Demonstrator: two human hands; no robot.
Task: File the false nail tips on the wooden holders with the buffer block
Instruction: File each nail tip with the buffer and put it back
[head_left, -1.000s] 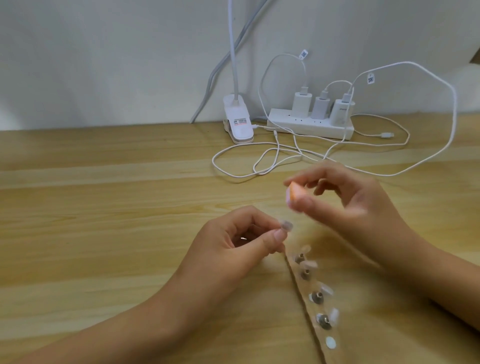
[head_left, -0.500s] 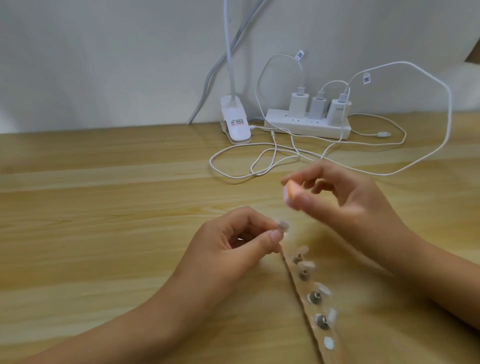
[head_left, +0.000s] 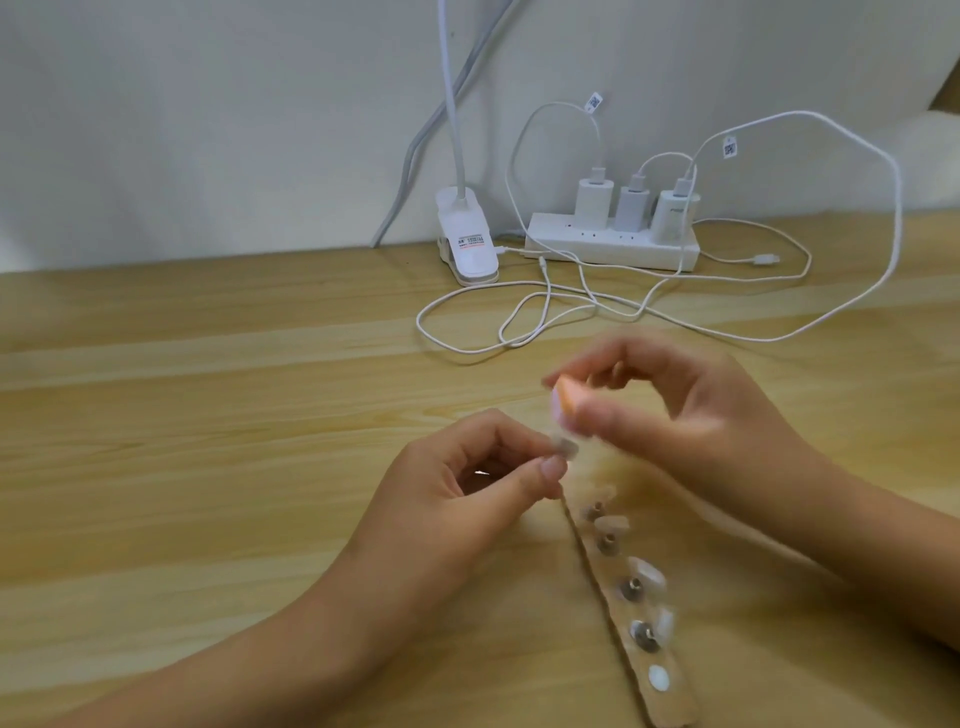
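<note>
My left hand (head_left: 467, 486) pinches one false nail tip (head_left: 564, 447) clear of the table, beyond the wooden holder strip (head_left: 667, 709), so my right hand (head_left: 675, 410), gripping the buffer block (head_left: 566, 399) just above it, can file its edge.

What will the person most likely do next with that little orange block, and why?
Probably lower the buffer block a little and stroke it across the nail tip. The right hand pinches the block just above the tip, which the left hand pinches and holds up off the table. Blur hides whether block and tip already touch.
</note>
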